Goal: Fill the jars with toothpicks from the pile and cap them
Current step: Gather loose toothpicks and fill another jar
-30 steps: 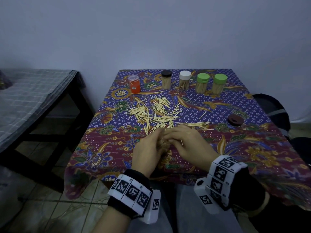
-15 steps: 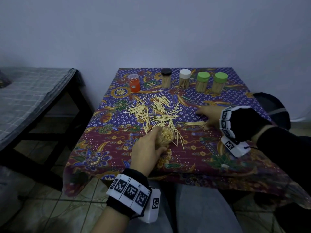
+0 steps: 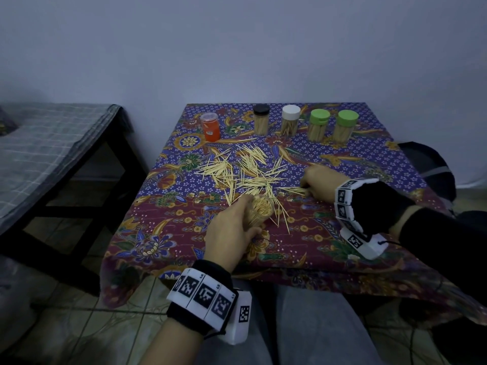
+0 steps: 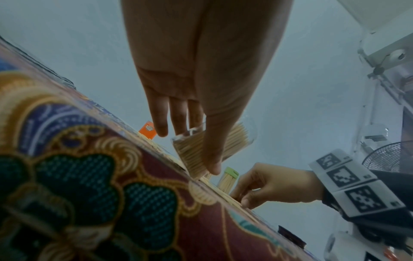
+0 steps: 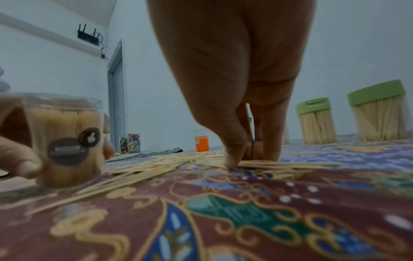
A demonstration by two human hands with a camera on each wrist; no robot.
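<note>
Jar [image 3: 259, 210] held by left hand [image 3: 232, 230], right hand [image 3: 322, 184] pinching toothpicks [image 3: 245, 172]

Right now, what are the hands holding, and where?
The left hand grips the open toothpick jar round its side. The right hand pinches loose toothpicks on the tablecloth.

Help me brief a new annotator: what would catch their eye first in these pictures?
Likely the toothpicks strewn across the middle of the patterned tablecloth, with the right hand pinching some at the pile's right edge. Just nearer, the left hand grips an open jar packed with toothpicks. Along the far edge stand four capped jars and an orange jar.
</note>
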